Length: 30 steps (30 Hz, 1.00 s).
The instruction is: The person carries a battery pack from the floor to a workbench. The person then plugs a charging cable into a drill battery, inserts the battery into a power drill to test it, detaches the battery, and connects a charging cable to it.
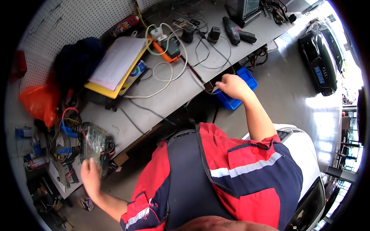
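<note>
a glossy, clear-wrapped greenish bundle [96, 142] sits by the left hand [91, 175].

Grey flat workbench [169, 96]: white paper sheets [116, 61] on yellow flat clipboard [111, 93]; orange-and-black boxy device [172, 48] right of them.
Bench far-right end: black pistol-shaped drill [231, 32], left of dark rectangular screen [248, 11].
Bench near-left end: clear-plastic-wrapped bundle [96, 140], bare left hand [91, 175] just beside.
Left wall: orange thin plastic bag [36, 101] before white perforated panel [92, 17].
Below bench edge: blue rectangular plastic crate [249, 78], bare right hand [232, 86] before it.
Right floor: black glossy car [322, 69].
</note>
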Each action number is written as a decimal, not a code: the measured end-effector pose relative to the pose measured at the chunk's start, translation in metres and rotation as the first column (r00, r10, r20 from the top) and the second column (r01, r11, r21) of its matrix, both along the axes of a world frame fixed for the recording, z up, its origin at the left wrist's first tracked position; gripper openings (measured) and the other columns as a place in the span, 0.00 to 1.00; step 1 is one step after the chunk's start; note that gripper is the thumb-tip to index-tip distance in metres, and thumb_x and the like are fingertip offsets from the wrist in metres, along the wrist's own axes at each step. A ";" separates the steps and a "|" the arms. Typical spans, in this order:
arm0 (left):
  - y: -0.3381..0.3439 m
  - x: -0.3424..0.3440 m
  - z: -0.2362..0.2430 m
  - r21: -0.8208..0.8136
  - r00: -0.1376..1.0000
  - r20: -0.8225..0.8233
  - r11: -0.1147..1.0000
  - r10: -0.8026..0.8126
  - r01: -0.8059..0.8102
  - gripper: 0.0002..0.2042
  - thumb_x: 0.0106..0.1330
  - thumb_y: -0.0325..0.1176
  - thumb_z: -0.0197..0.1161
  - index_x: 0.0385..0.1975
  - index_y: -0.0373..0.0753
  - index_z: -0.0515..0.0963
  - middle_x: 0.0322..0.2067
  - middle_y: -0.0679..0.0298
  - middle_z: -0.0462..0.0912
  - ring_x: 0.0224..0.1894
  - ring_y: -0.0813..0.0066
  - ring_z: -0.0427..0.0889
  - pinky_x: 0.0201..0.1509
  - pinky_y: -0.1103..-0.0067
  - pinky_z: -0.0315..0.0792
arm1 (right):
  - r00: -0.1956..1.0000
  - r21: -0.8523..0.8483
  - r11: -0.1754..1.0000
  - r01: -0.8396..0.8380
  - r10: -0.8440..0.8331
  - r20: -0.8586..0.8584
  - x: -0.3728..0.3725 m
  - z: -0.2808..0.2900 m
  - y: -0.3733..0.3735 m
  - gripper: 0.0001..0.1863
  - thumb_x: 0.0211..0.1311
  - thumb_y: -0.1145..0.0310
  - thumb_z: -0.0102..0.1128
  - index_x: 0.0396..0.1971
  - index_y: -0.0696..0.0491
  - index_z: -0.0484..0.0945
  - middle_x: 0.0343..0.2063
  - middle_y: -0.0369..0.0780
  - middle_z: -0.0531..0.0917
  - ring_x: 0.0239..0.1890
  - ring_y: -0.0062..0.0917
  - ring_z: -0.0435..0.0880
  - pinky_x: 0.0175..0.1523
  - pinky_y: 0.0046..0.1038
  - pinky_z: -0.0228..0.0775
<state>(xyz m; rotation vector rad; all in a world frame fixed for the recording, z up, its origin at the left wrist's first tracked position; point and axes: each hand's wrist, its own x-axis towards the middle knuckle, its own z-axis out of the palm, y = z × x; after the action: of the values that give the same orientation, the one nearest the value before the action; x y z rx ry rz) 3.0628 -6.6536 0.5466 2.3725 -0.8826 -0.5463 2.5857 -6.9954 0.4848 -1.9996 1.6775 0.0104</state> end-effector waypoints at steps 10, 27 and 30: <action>-0.194 -0.231 -0.032 0.000 0.754 -0.122 0.760 -0.645 0.650 0.11 0.65 0.36 0.63 0.35 0.34 0.77 0.30 0.53 0.82 0.34 0.57 0.82 0.39 0.68 0.74 | 0.482 0.444 0.850 0.282 -0.526 0.701 -0.078 -0.071 -0.065 0.14 0.71 0.61 0.54 0.33 0.58 0.77 0.20 0.32 0.74 0.26 0.15 0.73 0.34 0.20 0.66; -0.291 -0.279 -0.038 -0.516 0.183 -0.747 0.732 -0.639 0.445 0.12 0.75 0.39 0.52 0.42 0.36 0.75 0.21 0.68 0.71 0.22 0.80 0.67 0.28 0.81 0.65 | 0.469 -0.101 0.704 -0.703 0.565 0.679 -0.025 -0.009 0.023 0.14 0.65 0.60 0.59 0.39 0.56 0.79 0.35 0.46 0.82 0.42 0.40 0.81 0.52 0.39 0.72; -0.274 -0.284 -0.016 -0.427 0.051 -0.344 0.204 -0.938 0.881 0.11 0.73 0.38 0.54 0.34 0.36 0.74 0.25 0.60 0.77 0.31 0.63 0.79 0.37 0.67 0.71 | 0.354 0.327 0.784 -0.527 -0.148 0.924 -0.036 -0.017 0.021 0.33 0.66 0.50 0.61 0.58 0.62 0.70 0.50 0.46 0.80 0.55 0.30 0.79 0.60 0.32 0.69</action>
<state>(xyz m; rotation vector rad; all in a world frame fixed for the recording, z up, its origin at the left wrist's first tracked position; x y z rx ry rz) 2.7793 -6.9277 0.5303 1.0044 -2.0197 -1.5319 2.5501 -6.9748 0.4674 -1.2244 0.5108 -0.4030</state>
